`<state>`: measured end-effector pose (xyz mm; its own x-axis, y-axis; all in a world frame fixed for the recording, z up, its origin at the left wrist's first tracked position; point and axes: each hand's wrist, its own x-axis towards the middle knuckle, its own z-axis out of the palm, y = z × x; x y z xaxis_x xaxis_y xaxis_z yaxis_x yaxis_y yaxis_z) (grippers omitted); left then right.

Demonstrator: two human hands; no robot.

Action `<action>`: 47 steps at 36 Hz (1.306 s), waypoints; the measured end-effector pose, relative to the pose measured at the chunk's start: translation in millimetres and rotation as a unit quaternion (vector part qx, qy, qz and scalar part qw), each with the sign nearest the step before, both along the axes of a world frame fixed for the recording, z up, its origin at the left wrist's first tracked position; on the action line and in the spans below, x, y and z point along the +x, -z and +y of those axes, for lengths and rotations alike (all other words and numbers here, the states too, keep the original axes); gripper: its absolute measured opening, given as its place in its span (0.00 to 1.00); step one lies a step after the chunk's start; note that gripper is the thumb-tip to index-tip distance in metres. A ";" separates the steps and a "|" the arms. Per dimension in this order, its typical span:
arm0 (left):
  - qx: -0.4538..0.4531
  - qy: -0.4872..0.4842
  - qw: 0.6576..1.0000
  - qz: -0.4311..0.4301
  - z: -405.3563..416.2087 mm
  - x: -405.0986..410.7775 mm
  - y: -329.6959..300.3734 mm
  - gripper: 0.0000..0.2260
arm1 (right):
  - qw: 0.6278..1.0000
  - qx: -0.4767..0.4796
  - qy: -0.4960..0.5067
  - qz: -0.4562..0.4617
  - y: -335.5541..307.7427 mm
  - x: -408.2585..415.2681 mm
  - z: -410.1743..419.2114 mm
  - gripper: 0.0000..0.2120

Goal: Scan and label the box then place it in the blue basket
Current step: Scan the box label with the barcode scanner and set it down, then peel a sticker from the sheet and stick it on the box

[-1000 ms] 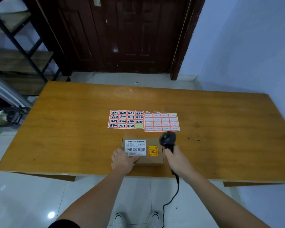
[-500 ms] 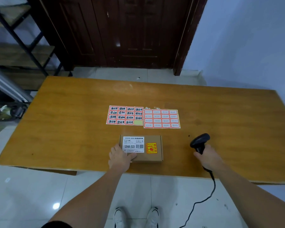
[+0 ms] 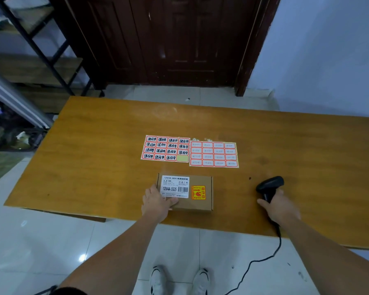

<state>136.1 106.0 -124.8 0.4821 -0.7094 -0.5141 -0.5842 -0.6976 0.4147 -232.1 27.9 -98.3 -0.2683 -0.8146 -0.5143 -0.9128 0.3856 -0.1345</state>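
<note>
A small brown cardboard box [image 3: 200, 200] lies flat near the front edge of the wooden table [image 3: 94, 162]. It bears a white barcode label and a yellow-red sticker. My left hand [image 3: 157, 204] grips the box's near left corner, thumb lying on the top. My right hand [image 3: 280, 206] grips the handle of a black barcode scanner [image 3: 270, 185], held over the table to the right of the box, well apart from it. Two label sheets lie beyond the box: one with black writing [image 3: 165, 148], one pale [image 3: 213, 154]. No blue basket is in view.
The scanner's black cable [image 3: 264, 259] hangs off the table's front edge to the tiled floor. A dark wooden door stands behind the table, a metal shelf frame [image 3: 41, 52] at the left, a white wall at the right. My shoes show below.
My right hand has carried the scanner from above the box's right end out to the right side of the table. My left hand has stayed on the box.
</note>
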 end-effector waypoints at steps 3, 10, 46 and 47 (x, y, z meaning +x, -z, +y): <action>0.012 0.017 1.000 -0.020 -0.2 -1.2 -4.0 0.46 | 1.000 -0.004 -0.005 0.016 -3.9 -2.1 1.6 0.34; -0.010 0.061 0.995 -0.073 -3.0 -1.4 -26.2 0.39 | 0.995 -0.092 -0.022 0.046 -39.8 -14.2 -7.0 0.28; -0.066 0.374 0.918 -0.119 -136.0 99.0 5.9 0.24 | 0.939 -0.038 -0.331 -0.086 -1.5 296.3 -91.9 0.22; -0.071 0.369 0.919 -0.121 -140.7 100.2 8.8 0.24 | 0.937 -0.049 -0.335 -0.082 0.9 296.6 -96.4 0.22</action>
<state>236.3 -34.7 -133.7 -0.0685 -0.9407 -0.3323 -0.9634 -0.0242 0.2670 64.5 -68.5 -99.2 0.3962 -0.8173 -0.4184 -0.9098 -0.2879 -0.2991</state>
